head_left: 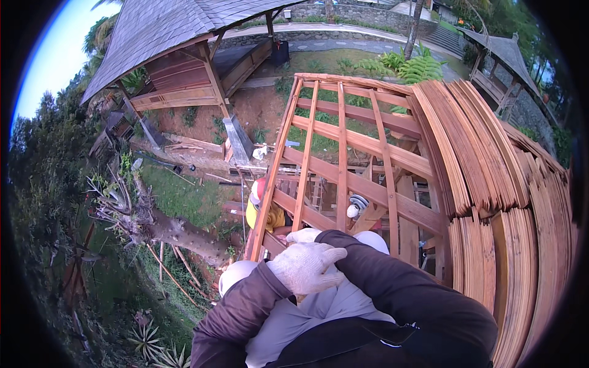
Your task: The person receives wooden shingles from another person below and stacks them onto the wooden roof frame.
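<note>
Both my hands wear off-white work gloves and meet in front of my lap. My left hand (307,267) lies across in front, its thumb and fingers apart, with the thumb against the dark sleeve (386,264) of my right arm. Nothing shows between its fingers. Behind it and slightly farther off is my right hand (303,235), partly covered; its fingers are mostly hidden. Beneath my hands are my grey-clad legs (334,300), close to the sloping wooden roof frame (342,153) of rafters and crossing battens.
Stacked wooden shingles (478,147) cover the frame's right side. Below the left edge, a person in a yellow shirt (268,218) wears a red-and-white helmet (257,191). A rounded grey-and-white thing (356,206) sits among the beams. A cut tree trunk (190,236) and a shingled pavilion (165,30) stand left.
</note>
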Demonstrator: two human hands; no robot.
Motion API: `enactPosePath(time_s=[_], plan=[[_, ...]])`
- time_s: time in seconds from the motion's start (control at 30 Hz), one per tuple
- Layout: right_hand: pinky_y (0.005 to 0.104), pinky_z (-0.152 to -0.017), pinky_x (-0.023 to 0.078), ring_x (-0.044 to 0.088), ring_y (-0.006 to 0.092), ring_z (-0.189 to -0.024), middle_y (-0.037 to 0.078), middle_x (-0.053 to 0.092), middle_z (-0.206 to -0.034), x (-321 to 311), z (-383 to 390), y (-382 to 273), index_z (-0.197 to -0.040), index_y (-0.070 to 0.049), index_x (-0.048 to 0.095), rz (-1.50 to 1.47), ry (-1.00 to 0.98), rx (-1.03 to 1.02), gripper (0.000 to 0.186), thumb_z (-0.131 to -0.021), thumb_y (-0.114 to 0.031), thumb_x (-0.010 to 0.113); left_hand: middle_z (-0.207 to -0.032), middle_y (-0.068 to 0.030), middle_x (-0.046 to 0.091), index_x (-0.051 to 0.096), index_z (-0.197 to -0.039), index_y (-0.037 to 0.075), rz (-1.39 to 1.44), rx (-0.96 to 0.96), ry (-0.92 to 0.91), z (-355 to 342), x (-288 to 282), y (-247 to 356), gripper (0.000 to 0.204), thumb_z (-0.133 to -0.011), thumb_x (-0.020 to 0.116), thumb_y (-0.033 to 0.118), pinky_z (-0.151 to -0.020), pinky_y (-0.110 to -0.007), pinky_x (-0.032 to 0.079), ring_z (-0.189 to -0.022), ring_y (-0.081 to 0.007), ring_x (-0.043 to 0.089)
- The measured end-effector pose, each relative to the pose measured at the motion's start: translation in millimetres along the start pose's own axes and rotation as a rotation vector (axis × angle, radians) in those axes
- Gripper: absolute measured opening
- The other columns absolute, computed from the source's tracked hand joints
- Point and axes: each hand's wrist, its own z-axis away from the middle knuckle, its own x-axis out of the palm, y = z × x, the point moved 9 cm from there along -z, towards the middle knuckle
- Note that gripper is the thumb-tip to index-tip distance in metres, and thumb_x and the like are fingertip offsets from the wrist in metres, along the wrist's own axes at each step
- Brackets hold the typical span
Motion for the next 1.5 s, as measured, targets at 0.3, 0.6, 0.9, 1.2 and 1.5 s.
enactPosePath(time_s=[0.3,0.6,0.9,1.2,1.5], plan=[[0.0453,-0.102,0.049,0.069,0.0362,-0.114,0.019,0.071,-0.126,-0.5,38.5,-48.5,-0.124,-0.012,0.07,0.442,0.103,-0.108,0.036,-0.098,-0.033,0.054,-0.122,-0.022,0.068,0.058,-0.135,0.0,0.006,-0.051,-0.051,3.4,1.3,-3.4,0.059,-0.095,0.064,0.044,-0.096,-0.046,0.054,-0.112,-0.0402,0.067],[0.0449,-0.105,0.048,0.066,0.0338,-0.122,0.017,0.07,-0.13,8.3,56.6,-73.2,-0.128,-0.015,0.07,0.663,0.079,-0.277,0.036,-0.1,-0.031,0.053,-0.123,-0.0218,0.068,0.058,-0.138,0.001,-0.015,-0.05,-0.05,4.7,3.8,-5.1,0.061,-0.096,0.063,0.045,-0.098,-0.045,0.053,-0.114,-0.0396,0.067],[0.0433,-0.106,0.046,0.065,0.0346,-0.122,0.018,0.069,-0.13,0.3,37.8,-43.9,-0.127,-0.013,0.071,0.373,0.091,-0.064,0.039,-0.099,-0.035,0.054,-0.12,-0.0212,0.068,0.058,-0.138,0.001,0.011,-0.032,-0.036,5.3,0.5,-2.2,0.062,-0.097,0.062,0.047,-0.096,-0.046,0.053,-0.111,-0.0393,0.068],[0.0458,-0.102,0.049,0.069,0.0365,-0.115,0.019,0.071,-0.126,1.4,41.9,-48.5,-0.126,-0.014,0.071,0.374,0.082,-0.109,0.036,-0.099,-0.033,0.056,-0.107,-0.021,0.069,0.058,-0.133,0.0,0.016,-0.006,-0.006,4.6,3.3,-3.5,0.058,-0.094,0.066,0.043,-0.088,-0.047,0.054,-0.103,-0.0402,0.069],[0.0473,-0.102,0.05,0.067,0.041,-0.119,0.02,0.07,-0.128,1.5,39.3,-53.8,-0.138,-0.014,0.065,0.72,0.103,-0.167,0.054,-0.096,-0.048,0.068,-0.097,-0.0171,0.069,0.058,-0.131,0.001,-0.004,0.011,-0.003,6.4,-1.6,2.7,0.053,-0.094,0.068,0.038,-0.083,-0.047,0.055,-0.094,-0.038,0.07]])
